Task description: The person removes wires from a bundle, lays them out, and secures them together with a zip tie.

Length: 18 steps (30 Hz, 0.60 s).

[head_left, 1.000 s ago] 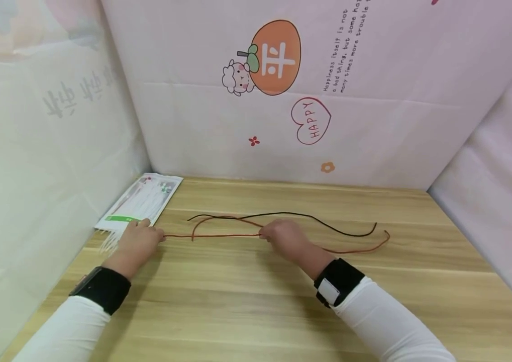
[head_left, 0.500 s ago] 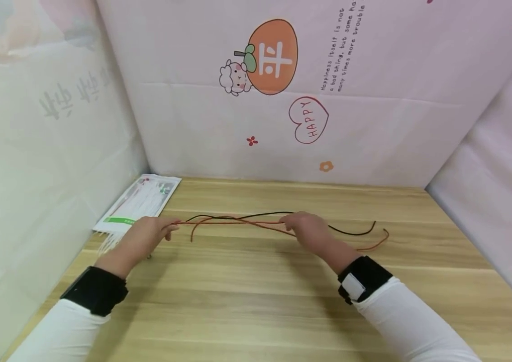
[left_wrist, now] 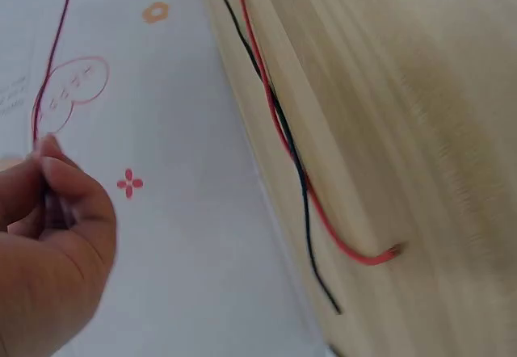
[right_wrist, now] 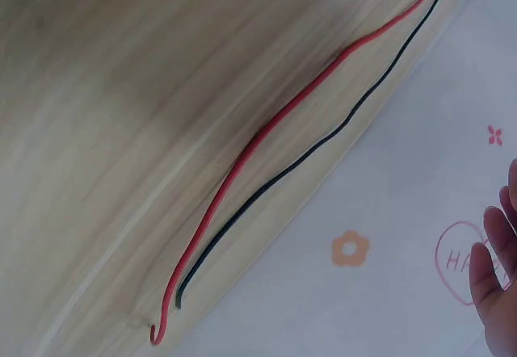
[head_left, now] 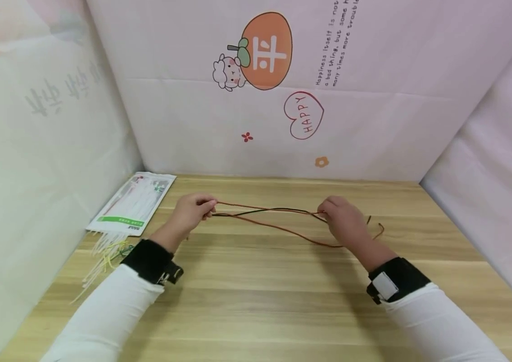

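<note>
At the left lie one white packet (head_left: pixel 147 193) with a green band, several overlapping white strips (head_left: pixel 104 241), too tangled to count, and a small bunch of yellow and green strands (head_left: pixel 115 251) beside the left forearm. Next come the two hands: the left hand (head_left: pixel 188 216) pinches one end of a held red wire (head_left: pixel 251 206), and the right hand (head_left: pixel 346 223) pinches it further right. Below that span, one black wire (right_wrist: pixel 279 175) and one loose red wire (right_wrist: pixel 262 135) lie on the wooden table (head_left: pixel 256 301), three wires in all.

Compared with half a second ago, the left hand is further right and nearer the back wall; the yellow and green strands now show beside its forearm. The right hand has also moved right and slightly back.

The held red wire runs thin and nearly straight, raised above the table. The loose red wire waves, crosses the black wire near the left, and hooks at its right end.
</note>
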Motion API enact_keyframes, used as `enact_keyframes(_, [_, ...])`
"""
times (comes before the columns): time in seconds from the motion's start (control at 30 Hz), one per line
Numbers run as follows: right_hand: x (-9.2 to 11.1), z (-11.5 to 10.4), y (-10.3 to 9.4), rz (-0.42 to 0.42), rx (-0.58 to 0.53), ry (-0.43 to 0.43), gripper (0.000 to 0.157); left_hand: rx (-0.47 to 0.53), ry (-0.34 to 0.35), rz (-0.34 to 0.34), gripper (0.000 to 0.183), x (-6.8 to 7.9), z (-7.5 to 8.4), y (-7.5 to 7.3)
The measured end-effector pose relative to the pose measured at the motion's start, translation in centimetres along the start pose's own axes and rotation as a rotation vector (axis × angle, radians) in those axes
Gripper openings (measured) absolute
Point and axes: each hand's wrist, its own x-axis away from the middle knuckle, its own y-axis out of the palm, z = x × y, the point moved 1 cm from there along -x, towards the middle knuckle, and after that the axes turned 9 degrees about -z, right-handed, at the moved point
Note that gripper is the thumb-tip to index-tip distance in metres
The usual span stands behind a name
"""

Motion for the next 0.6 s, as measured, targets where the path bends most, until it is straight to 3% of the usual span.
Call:
enact_keyframes(0.1, [0.2, 0.9, -0.3, -0.022, 0.024, 0.03, 0.006, -0.264, 0.023, -0.03, 0.024, -1.4, 0.5, 1.1])
enact_keyframes(0.2, [0.4, 1.6, -0.4, -0.095, 0.042, 0.053, 0.005, -0.55, 0.069, -0.07, 0.022, -2.5, 0.7, 2.1])
enact_keyframes(0.27, [0.6, 2.0, -0.3, -0.146, 0.045, 0.061, 0.006, -0.668, 0.096, -0.095, 0.021, -3.4, 0.7, 2.8])
enact_keyframes(0.47, [0.8, 3.2, 1.2, -0.277, -0.01, 0.129, 0.008, -0.907, 0.12, -0.135, 0.013, -5.8, -0.6, 4.7])
enact_keyframes(0.6, [0.5, 3.6, 2.7, -0.373, -0.028, 0.17, 0.007, -1.009, 0.052, -0.167, 0.007, -7.1, -1.7, 5.8])
